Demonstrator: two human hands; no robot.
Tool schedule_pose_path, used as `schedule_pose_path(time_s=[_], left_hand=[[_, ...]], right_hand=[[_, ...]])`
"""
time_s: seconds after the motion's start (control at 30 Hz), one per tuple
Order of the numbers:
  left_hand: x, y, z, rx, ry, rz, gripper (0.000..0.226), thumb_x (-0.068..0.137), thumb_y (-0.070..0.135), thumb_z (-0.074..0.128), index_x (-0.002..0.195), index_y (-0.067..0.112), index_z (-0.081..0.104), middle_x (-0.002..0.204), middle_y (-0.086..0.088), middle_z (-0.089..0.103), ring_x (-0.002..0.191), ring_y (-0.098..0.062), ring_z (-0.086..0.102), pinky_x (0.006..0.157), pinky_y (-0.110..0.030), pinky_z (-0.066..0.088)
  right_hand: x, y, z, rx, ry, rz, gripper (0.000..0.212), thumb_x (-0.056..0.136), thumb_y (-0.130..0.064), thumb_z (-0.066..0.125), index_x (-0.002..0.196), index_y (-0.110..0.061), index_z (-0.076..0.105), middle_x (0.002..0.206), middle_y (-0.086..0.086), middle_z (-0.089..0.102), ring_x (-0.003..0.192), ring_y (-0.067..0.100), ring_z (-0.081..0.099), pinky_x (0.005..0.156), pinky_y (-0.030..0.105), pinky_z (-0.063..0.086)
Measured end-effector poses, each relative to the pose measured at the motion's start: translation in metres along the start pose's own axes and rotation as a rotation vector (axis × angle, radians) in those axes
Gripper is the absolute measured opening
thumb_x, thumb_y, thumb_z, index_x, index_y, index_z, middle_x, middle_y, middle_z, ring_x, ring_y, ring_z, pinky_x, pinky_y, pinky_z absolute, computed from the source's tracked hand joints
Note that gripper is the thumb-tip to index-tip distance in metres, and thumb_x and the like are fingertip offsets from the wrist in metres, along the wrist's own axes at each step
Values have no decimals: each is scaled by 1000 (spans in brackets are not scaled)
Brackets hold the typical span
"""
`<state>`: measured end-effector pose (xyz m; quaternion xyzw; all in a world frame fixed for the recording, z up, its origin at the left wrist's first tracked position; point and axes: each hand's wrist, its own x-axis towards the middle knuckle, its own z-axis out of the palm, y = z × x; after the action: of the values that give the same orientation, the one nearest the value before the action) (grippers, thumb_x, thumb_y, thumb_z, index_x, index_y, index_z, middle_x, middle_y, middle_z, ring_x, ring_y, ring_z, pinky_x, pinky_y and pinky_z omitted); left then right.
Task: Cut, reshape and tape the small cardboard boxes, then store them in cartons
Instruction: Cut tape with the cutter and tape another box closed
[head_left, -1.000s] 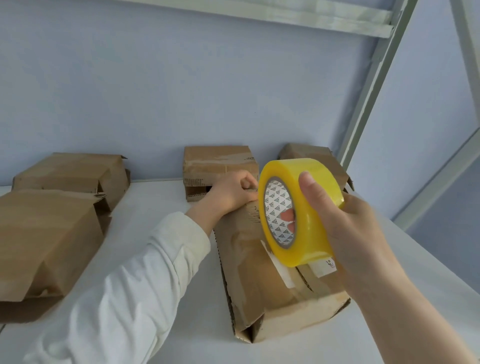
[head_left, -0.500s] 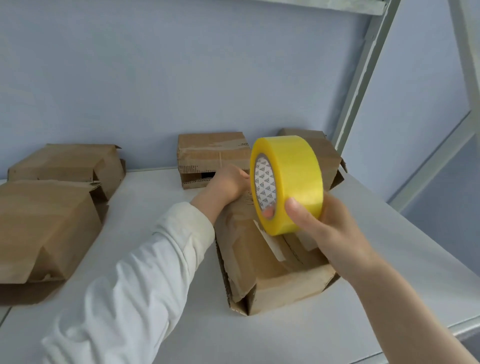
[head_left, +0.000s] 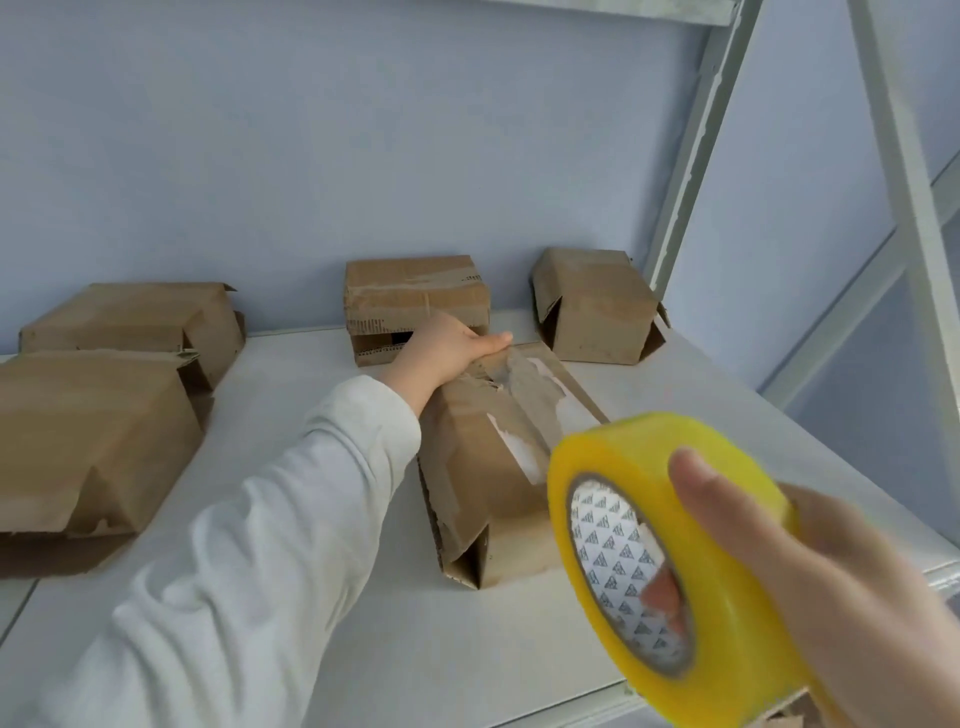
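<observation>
tape (head_left: 670, 551) is sitting clasped in the right hand (head_left: 810, 587), thumb lying over its yellow rim and a fingertip showing through the core, low at the near right. left hand (head_left: 447, 348) is gripping the far end of the middle box (head_left: 483, 467), which is lying lengthwise on the white shelf (head_left: 363, 597), torn top facing up. other boxes (head_left: 415, 296) are resting by the wall and at the left.

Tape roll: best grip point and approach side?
Grip the tape roll through its core: fingers hooked in from the right-hand face, thumb over the yellow band, as the right hand does. Probably best: the ring is wide and hollow.
</observation>
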<state>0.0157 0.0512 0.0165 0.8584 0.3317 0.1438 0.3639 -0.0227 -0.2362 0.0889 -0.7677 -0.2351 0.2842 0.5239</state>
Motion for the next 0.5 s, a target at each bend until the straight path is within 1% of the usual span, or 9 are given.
schedule_pose_path(time_s=[0.07,0.13,0.2,0.23,0.27,0.33,0.43,0.47,0.5], left_hand=[[2,-1,0,59,-4,14,52,86,53,54,86,4,72,70,-10,56,69,-21,56,62,-27,38],[0,2,-1,203,-33,46,47,89,55,47,88,14,69,75,-9,58,78,-25,59,67,-28,38],[-4,14,-9,262,-66,154,43,94,53,38,115,24,62,114,-5,63,113,-22,56,87,-27,38],[-7,25,-13,205,-81,229,47,96,50,33,131,24,52,134,0,53,126,-18,46,97,-26,33],[-10,37,-16,127,-98,292,51,98,48,28,140,23,40,146,4,40,134,-14,36,102,-23,26],[-9,50,-11,117,-151,365,54,99,47,20,148,23,23,155,5,19,142,-10,17,109,-23,14],[-9,31,17,511,-264,274,58,96,56,15,149,33,8,158,5,2,145,-13,3,116,-37,8],[-8,27,21,566,-290,236,59,95,58,15,148,34,6,158,5,1,145,-14,3,117,-39,8],[-4,27,20,562,-310,222,60,95,58,14,149,33,5,158,3,-2,145,-15,0,117,-40,6]], right_hand=[[-5,0,2,3,-35,56,29,39,-63,50,56,-46,65,49,1,66,41,8,61,47,24,49],[-7,2,1,-7,-55,64,35,38,-61,48,60,-41,66,50,1,67,42,9,62,44,21,48],[-8,4,0,-11,-53,67,48,39,-63,48,61,-27,70,52,1,68,46,10,64,46,23,50],[-8,4,0,-11,-48,74,51,40,-64,49,59,-22,70,53,0,68,47,11,64,49,24,51],[-8,3,1,-4,-42,78,50,41,-64,49,59,-21,70,53,-1,68,49,11,64,52,26,52],[-7,3,1,19,-24,78,50,44,-64,50,57,-19,67,52,-2,67,48,10,64,60,31,51],[-5,0,3,30,-8,70,41,49,-63,50,51,-26,68,49,-5,66,44,6,61,59,29,49],[-5,-2,3,25,-8,65,35,53,-64,49,51,-34,67,48,-7,65,42,5,60,57,27,48],[-5,-2,3,22,-5,60,35,57,-63,50,51,-34,68,47,-8,65,41,4,59,57,27,48]])
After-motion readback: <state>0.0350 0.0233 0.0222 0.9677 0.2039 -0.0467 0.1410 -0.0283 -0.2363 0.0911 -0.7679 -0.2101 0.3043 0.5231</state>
